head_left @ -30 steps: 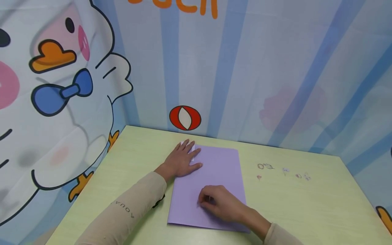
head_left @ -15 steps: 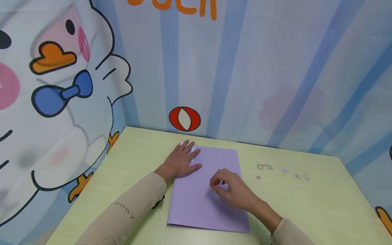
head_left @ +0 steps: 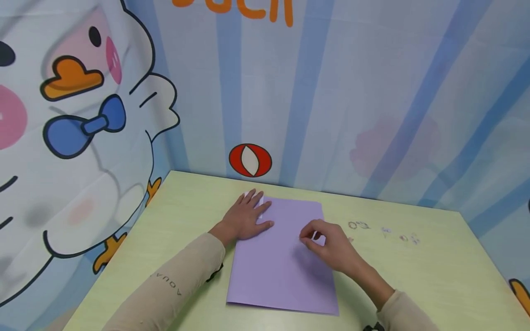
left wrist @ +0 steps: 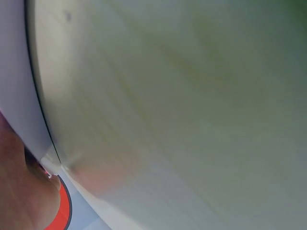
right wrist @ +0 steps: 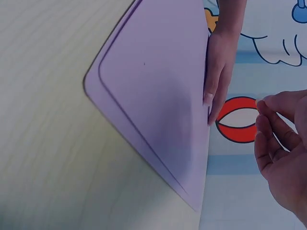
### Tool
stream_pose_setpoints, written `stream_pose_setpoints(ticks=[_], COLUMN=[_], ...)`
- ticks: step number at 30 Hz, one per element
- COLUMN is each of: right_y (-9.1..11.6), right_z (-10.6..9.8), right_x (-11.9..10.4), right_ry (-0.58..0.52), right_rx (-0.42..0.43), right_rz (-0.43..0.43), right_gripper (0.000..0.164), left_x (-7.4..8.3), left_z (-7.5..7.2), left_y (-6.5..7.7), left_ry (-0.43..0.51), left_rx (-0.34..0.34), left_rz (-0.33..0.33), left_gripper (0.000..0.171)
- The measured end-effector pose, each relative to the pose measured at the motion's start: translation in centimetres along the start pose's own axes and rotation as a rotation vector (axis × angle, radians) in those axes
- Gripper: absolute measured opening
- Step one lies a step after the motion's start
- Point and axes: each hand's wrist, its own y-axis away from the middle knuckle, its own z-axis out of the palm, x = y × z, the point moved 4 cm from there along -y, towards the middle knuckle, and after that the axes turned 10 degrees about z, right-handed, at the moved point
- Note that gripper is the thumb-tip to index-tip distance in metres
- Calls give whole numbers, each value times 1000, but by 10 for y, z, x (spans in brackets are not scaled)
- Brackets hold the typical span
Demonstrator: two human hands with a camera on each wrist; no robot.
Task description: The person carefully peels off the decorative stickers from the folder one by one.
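Observation:
A purple folder (head_left: pixel 285 257) lies on the table. My left hand (head_left: pixel 247 216) rests flat on its upper left part, fingers spread, with a white strip (head_left: pixel 261 207) partly hidden under them. In the right wrist view the left hand (right wrist: pixel 220 72) lies along the folder's far side. My right hand (head_left: pixel 329 243) hovers over the folder's right side. Its thumb and index fingertips (right wrist: pixel 261 103) meet in a pinch and the other fingers curl; I cannot tell whether something tiny is between them. Only part of the left hand (left wrist: pixel 29 196) shows in the left wrist view.
Several small flat sticker-like pieces (head_left: pixel 386 230) lie on the pale table (head_left: pixel 422 276) to the right of the folder. One pinkish piece (head_left: pixel 351 239) is mostly hidden by the right hand. A printed cloth backdrop (head_left: pixel 265 92) stands behind the table.
The right hand has risen from the folder's lower middle and moved right and away from me, toward its right edge, with fingertips still together. The left hand has stayed in place.

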Motion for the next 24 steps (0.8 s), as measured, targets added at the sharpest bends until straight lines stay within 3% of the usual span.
stream_pose_setpoints(ticks=[14,19,24], right_y=[6,9,12], right_z=[-21,-35,-48], right_x=[38,53,70], right_ry=[-52,-126,-133], right_rx=[-28,-35,-11], right_rz=[179,263,333], right_gripper=[5,7,9], left_x=[-1,0,-2], left_z=[1,0,2], left_y=[2,1,0], left_ry=[15,19,8], left_rx=[0,10,10], left_rz=[2,3,4], left_gripper=[78,78,78])
